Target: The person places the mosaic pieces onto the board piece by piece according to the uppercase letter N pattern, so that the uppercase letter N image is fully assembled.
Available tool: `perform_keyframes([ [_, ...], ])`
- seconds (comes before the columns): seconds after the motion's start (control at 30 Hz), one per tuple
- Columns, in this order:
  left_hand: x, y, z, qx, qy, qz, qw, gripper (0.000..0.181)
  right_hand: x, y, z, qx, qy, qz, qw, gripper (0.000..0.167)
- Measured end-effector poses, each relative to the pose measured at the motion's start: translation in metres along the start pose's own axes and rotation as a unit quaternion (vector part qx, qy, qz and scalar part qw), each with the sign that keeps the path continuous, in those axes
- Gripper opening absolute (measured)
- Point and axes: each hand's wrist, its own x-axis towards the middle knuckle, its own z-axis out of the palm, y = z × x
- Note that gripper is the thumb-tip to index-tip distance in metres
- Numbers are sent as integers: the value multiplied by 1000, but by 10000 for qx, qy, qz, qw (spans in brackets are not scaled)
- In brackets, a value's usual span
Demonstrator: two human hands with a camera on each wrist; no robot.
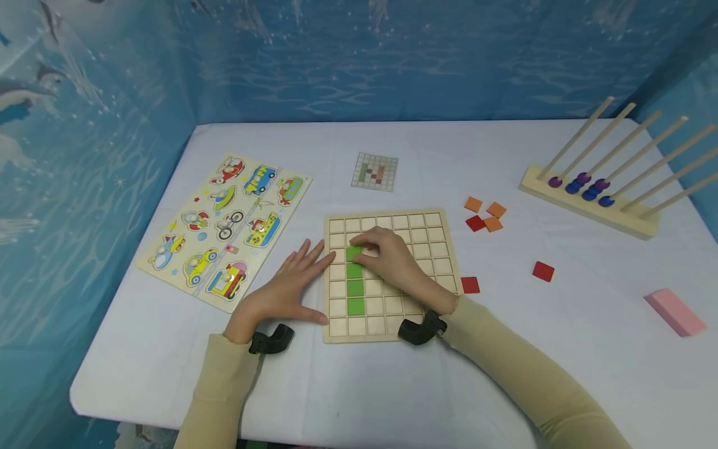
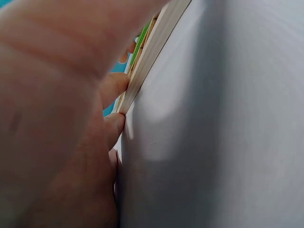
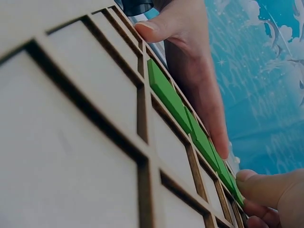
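The wooden grid board (image 1: pixel 336 330) lies flat on the white table with several green squares (image 1: pixel 356 288) in one column near its left side. My right hand (image 1: pixel 392 262) is over the board, thumb and index finger at the topmost green square (image 1: pixel 353 252); in the right wrist view these fingertips (image 3: pixel 242 183) touch the far end of the green row (image 3: pixel 166 90). With fingers spread, my left hand (image 1: pixel 288 290) rests at the board's left edge, thumb near the lower corner. The left wrist view shows its fingertips (image 2: pixel 116 85) against the board's side (image 2: pixel 152 52).
A picture puzzle board (image 1: pixel 224 231) lies left, a small pattern card (image 1: pixel 374 172) behind. Orange squares (image 1: pixel 473 204) and red squares (image 1: pixel 543 271) lie to the right. Further right are a peg stand with beads (image 1: pixel 594 206) and a pink block (image 1: pixel 675 312).
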Motion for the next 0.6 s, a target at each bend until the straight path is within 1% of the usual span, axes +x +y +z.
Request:
perform_keyframes([
  [0.1, 0, 0, 0, -25, 7, 11, 10000, 111, -1, 0, 0, 1, 19, -10, 10000, 24],
  [0.23, 0, 0, 0, -41, -2, 1, 10000, 111, -2, -1, 1, 55, 73, 83, 9999, 21],
  [0.4, 0, 0, 0, -18, 1, -29, 10000, 112, -8, -6, -3, 224, 125, 183, 9995, 20],
  [0.5, 0, 0, 1, -21, 7, -50, 10000, 112, -11, -10, -14, 327, 168, 143, 9992, 22],
  [0.6, 0, 0, 1, -15, 10, -48, 10000, 112, -19, -13, -35, 377, 308, 48, 9988, 24],
])
